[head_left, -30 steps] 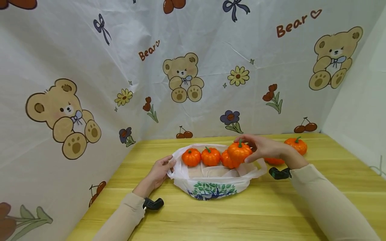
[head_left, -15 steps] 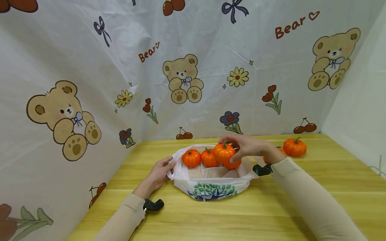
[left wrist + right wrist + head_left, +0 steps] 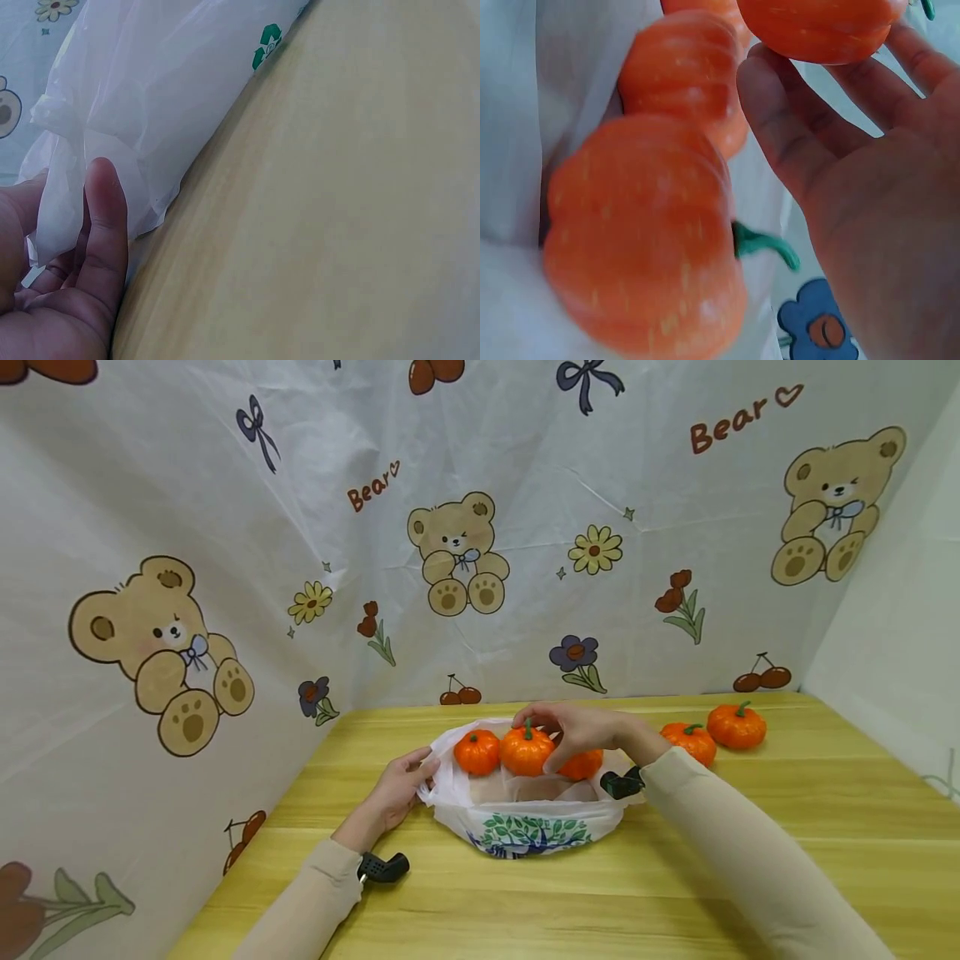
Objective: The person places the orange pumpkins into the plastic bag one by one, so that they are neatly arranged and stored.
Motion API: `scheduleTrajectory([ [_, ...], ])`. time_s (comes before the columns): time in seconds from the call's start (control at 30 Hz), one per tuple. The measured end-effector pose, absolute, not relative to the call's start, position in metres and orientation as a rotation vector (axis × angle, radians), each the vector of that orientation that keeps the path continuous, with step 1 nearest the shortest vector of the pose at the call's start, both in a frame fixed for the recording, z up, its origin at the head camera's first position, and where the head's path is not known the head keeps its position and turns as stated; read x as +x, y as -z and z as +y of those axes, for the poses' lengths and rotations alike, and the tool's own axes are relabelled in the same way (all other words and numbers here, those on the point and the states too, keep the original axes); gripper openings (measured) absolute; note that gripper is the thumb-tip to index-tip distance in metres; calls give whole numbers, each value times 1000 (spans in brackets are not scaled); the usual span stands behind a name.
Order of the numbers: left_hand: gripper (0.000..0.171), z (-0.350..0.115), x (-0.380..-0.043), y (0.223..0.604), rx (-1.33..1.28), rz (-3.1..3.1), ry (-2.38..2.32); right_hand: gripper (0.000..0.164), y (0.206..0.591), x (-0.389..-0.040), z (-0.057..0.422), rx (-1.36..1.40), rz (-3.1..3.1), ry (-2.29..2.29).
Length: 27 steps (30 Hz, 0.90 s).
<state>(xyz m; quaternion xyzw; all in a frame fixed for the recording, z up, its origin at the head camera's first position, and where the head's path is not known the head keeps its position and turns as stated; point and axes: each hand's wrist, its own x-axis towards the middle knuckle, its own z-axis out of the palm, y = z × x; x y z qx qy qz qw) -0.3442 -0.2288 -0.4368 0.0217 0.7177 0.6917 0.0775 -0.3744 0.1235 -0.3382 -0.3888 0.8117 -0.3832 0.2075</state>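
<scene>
A white plastic bag (image 3: 525, 827) with a printed tree lies on the table, its mouth spread. My left hand (image 3: 397, 789) pinches the bag's left edge between thumb and fingers, as the left wrist view also shows. Small orange toy pumpkins sit in a row inside: one at the left (image 3: 477, 752), one at the right partly behind my right hand (image 3: 581, 714). Between them in the head view, that hand grips another pumpkin (image 3: 527, 755) by its side, green stem up. In the right wrist view the held pumpkin (image 3: 821, 26) is above the bagged ones (image 3: 645, 240).
Two more pumpkins stand on the wooden table (image 3: 675, 877) right of the bag: a nearer one (image 3: 692, 743) and a farther one (image 3: 737, 727). A bear-patterned cloth (image 3: 525, 652) hangs behind the table and along its left side.
My right hand has carried its pumpkin leftward over the row in the bag, from above the right pumpkin to over the middle one. The left hand has stayed on the bag.
</scene>
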Motion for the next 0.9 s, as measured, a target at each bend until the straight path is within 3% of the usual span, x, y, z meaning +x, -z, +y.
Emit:
scheduleTrajectory([
  [0.9,60,-228,-343,437,87,2133,-2088,68,355,-353,65,-1151,2427,764],
])
